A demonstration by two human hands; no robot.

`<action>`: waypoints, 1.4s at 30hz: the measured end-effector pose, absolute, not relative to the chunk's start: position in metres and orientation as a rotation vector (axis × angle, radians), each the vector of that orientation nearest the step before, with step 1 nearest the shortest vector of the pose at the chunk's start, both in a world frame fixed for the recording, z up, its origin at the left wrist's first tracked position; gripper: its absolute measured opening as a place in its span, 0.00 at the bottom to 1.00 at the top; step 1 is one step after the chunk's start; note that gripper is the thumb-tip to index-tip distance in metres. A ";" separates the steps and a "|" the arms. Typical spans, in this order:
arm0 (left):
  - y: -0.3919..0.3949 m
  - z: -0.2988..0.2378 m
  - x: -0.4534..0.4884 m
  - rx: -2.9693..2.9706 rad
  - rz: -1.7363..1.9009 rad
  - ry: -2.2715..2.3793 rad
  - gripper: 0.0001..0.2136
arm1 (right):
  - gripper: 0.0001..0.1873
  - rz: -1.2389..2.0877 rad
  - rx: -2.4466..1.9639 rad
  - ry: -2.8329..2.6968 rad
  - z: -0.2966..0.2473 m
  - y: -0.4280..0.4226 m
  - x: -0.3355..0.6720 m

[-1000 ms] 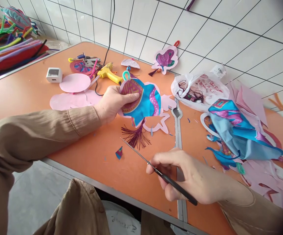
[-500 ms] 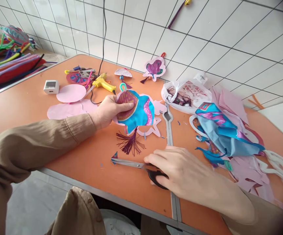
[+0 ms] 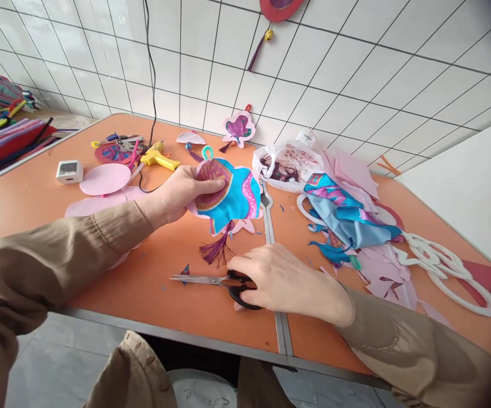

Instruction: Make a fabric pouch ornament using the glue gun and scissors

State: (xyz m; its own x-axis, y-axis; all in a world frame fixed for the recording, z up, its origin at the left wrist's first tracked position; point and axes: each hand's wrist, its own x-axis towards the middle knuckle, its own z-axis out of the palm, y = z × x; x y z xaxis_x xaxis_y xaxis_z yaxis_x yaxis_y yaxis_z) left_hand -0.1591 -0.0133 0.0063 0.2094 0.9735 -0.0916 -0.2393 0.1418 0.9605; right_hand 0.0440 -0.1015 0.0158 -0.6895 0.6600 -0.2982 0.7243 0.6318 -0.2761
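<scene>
My left hand [image 3: 180, 195] pinches the left edge of a fabric pendant [image 3: 239, 192], thumb on its front. Blue, pink and purple cloth covers the pendant over a pink backing. A turquoise loop [image 3: 207, 152] sits at its top and a purple tassel [image 3: 218, 249] hangs below. In my right hand [image 3: 286, 280] are black-handled scissors [image 3: 205, 279], fingers in the handle rings, blades close together and pointing left. The blades lie above the table near a small dark fabric scrap [image 3: 185, 271]. Pink cut-outs [image 3: 245, 225] lie partly hidden behind the pendant.
A yellow glue gun [image 3: 160, 157], pink ovals [image 3: 105, 178] and a white box [image 3: 69, 171] lie at left. A plastic bag of tassels [image 3: 288, 164], blue cloth [image 3: 341, 218] and pink scraps [image 3: 384, 269] occupy the right. A metal seam [image 3: 270, 221] crosses the orange table [image 3: 143, 294].
The view has turned right, so the table items appear further left. My left hand still holds the pendant, and my right hand still holds the scissors; the tassel hangs narrower.
</scene>
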 end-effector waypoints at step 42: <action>-0.016 -0.005 -0.149 1.026 0.875 0.978 0.07 | 0.25 -2.279 1.962 2.465 -0.013 -0.022 0.056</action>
State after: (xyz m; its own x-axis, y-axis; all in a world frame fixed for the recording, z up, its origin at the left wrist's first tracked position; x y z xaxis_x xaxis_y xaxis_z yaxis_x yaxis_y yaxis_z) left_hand -0.1494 -0.0158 -0.0054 0.3207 0.9188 -0.2301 -0.1271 0.2824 0.9508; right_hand 0.0556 -0.0223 -0.0129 -0.2921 0.9529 -0.0817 0.1561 -0.0368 -0.9871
